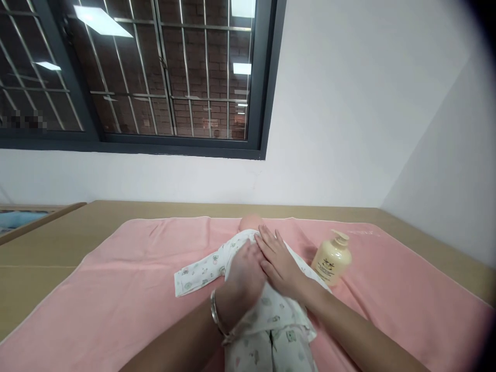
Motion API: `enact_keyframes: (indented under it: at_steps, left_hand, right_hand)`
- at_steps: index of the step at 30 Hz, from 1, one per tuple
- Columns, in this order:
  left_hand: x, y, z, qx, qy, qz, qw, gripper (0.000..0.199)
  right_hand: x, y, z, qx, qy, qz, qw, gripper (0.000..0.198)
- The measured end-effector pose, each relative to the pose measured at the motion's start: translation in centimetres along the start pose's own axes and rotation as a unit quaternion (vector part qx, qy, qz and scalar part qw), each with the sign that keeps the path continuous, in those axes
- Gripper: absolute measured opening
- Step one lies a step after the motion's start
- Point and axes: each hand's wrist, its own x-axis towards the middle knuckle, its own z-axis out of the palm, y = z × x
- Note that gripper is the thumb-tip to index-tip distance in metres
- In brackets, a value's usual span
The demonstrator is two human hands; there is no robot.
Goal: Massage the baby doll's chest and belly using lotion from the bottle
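Observation:
A baby-sized figure, which looks like a doll, lies on its back in a white printed top (267,310) and matching trousers (253,351). Its smooth round head (251,222) points away from me. My left hand (248,271), with a silver bangle at the wrist, is over the chest of the top; motion blurs its bent fingers, and what they hold, if anything, is hidden. Flat across the upper chest lies my right hand (281,261), fingers outstretched, its thumb side against the left hand. One sleeve (199,274) stretches out to the left.
Pink cloth (155,289) spreads under the figure on a wooden surface (42,263). To the right of the figure stands a cream pump bottle (332,258), tilted in view. Behind are a white wall (329,103) and a dark-framed window (267,77) with metal bars.

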Motion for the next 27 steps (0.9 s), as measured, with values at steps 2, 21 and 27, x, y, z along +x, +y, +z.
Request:
enact_keyframes:
  at_steps: [2, 21, 27]
  left_hand:
    - [0.8, 1.4, -1.6, 0.063, 0.050, 0.088, 0.993, 0.037]
    - [0.5, -1.2, -5.6, 0.286, 0.063, 0.295, 0.910, 0.031]
    - [0.2, -1.0, -6.3, 0.335, 0.055, 0.302, 0.891, 0.033]
  right_hand:
    - [0.1, -0.2, 1.1, -0.004, -0.033, 0.018, 0.999, 0.055]
    - [0.8, -1.0, 1.1, 0.010, -0.129, 0.013, 0.991, 0.041]
    - [0.3, 1.8, 2.5, -0.005, -0.077, 0.181, 0.981, 0.049]
